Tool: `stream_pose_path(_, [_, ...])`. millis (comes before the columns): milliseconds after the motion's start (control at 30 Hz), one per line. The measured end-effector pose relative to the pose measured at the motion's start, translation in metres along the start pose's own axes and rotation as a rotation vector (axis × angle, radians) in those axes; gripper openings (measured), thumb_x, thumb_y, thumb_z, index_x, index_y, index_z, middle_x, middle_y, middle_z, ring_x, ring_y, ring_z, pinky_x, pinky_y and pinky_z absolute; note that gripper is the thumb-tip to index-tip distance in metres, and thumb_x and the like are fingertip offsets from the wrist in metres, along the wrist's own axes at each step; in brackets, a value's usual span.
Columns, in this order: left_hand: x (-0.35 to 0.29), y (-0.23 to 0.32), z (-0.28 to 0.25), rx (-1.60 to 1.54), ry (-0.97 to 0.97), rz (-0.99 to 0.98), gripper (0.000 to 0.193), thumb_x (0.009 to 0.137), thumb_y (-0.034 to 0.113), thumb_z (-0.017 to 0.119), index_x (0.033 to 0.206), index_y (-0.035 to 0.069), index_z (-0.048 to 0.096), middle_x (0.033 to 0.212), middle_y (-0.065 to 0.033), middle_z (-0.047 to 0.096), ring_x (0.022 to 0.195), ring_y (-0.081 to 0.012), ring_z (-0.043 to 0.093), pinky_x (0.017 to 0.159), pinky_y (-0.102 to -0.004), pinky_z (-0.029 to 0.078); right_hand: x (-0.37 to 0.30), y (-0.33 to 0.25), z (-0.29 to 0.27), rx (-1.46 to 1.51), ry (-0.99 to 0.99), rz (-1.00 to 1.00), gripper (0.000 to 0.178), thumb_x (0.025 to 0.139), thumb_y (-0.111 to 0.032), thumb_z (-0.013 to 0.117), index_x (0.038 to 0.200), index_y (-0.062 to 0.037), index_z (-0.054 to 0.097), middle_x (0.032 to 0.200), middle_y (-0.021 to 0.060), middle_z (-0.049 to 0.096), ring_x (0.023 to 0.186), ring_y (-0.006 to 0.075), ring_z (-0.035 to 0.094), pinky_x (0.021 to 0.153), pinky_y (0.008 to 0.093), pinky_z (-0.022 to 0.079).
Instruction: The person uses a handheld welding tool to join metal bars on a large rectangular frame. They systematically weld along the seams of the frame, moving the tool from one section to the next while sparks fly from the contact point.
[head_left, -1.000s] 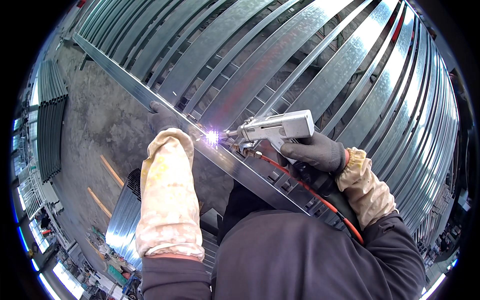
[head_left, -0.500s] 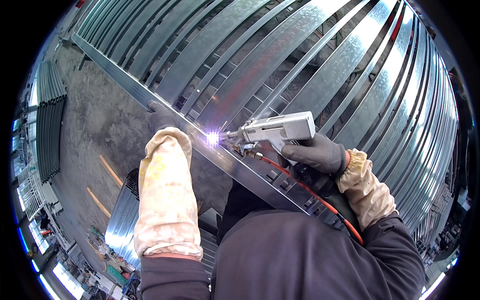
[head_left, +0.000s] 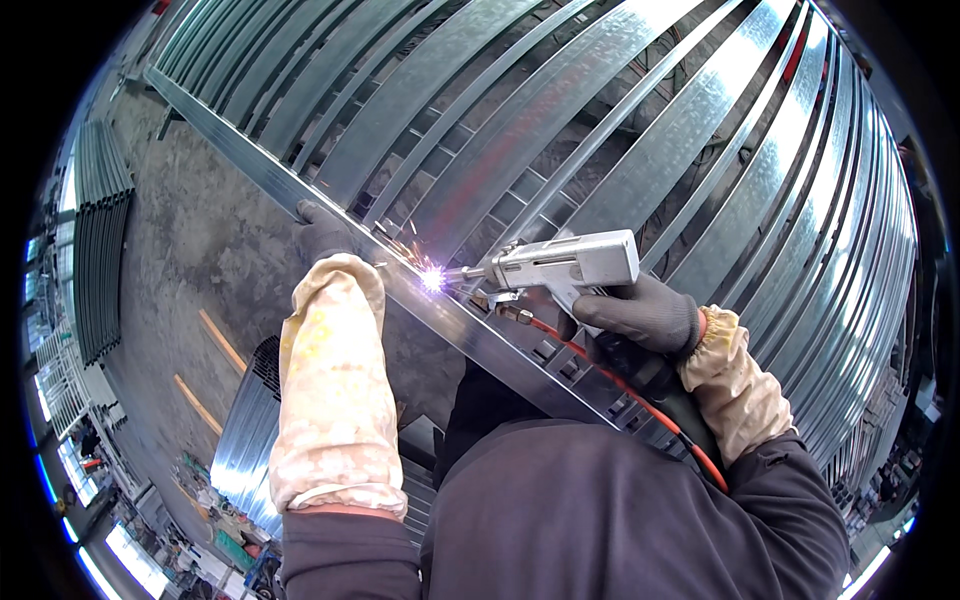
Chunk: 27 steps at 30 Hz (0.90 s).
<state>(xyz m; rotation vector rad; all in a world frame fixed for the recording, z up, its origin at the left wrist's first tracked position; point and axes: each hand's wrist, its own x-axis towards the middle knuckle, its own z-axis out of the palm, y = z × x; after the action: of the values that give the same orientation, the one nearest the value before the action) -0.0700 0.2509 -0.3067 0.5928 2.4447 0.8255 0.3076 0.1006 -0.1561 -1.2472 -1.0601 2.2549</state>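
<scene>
My right hand, in a dark grey glove, grips a silver handheld welding gun by its handle. The gun's nozzle points left at a bright white-violet weld spot, where orange sparks spray up and to the left. This spot sits on a long galvanized steel rail, at the ends of the crosswise metal bars. Up the rail from the glow, my gloved left hand holds the rail's outer edge; its fingers are partly hidden. An orange-red hose runs from the gun back beneath my right forearm.
Stacked dark metal tubes lie on the grey concrete floor at the far left. Two wooden strips and a bundle of shiny metal profiles are nearer my left forearm. Metal bars fill the right side.
The gun, its nozzle and the weld spot have shifted slightly right and down along the rail. More orange sparks fly now. My left hand stays in place.
</scene>
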Motion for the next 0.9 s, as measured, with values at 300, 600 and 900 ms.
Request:
stream_pose_path(300, [-0.02, 0.009, -0.006, 0.07, 0.062, 0.104, 0.074, 0.1, 0.053, 0.036, 0.126, -0.013, 0.055, 0.121, -0.0343, 0.062, 0.116, -0.0479, 0.058, 0.099, -0.0491, 0.047, -0.014, -0.017, 0.006, 0.191, 0.03, 0.027, 0.053, 0.096, -0.024, 0.064, 0.139, 0.0016, 0.045, 0.098, 0.0126, 0.068, 0.067, 0.0139, 0.065, 0.056, 0.0277, 0.056])
stream_pose_path(600, [-0.046, 0.016, -0.014, 0.018, 0.039, 0.084, 0.074, 0.1, 0.053, 0.033, 0.126, -0.013, 0.054, 0.121, -0.034, 0.062, 0.114, -0.048, 0.059, 0.097, -0.0492, 0.047, 0.003, -0.04, 0.011, 0.093, 0.02, 0.002, 0.05, 0.096, -0.031, 0.066, 0.131, 0.0025, 0.053, 0.098, 0.0108, 0.068, 0.068, 0.0125, 0.065, 0.06, 0.0258, 0.054])
stream_pose_path(900, [-0.034, 0.012, -0.016, 0.08, 0.004, 0.072, 0.077, 0.1, 0.055, 0.032, 0.129, -0.013, 0.051, 0.126, -0.0352, 0.058, 0.118, -0.0483, 0.057, 0.099, -0.0498, 0.047, 0.02, -0.033, 0.012, 0.121, 0.002, 0.004, 0.056, 0.094, -0.028, 0.069, 0.135, 0.0034, 0.048, 0.096, 0.0105, 0.066, 0.066, 0.0145, 0.066, 0.058, 0.0274, 0.054])
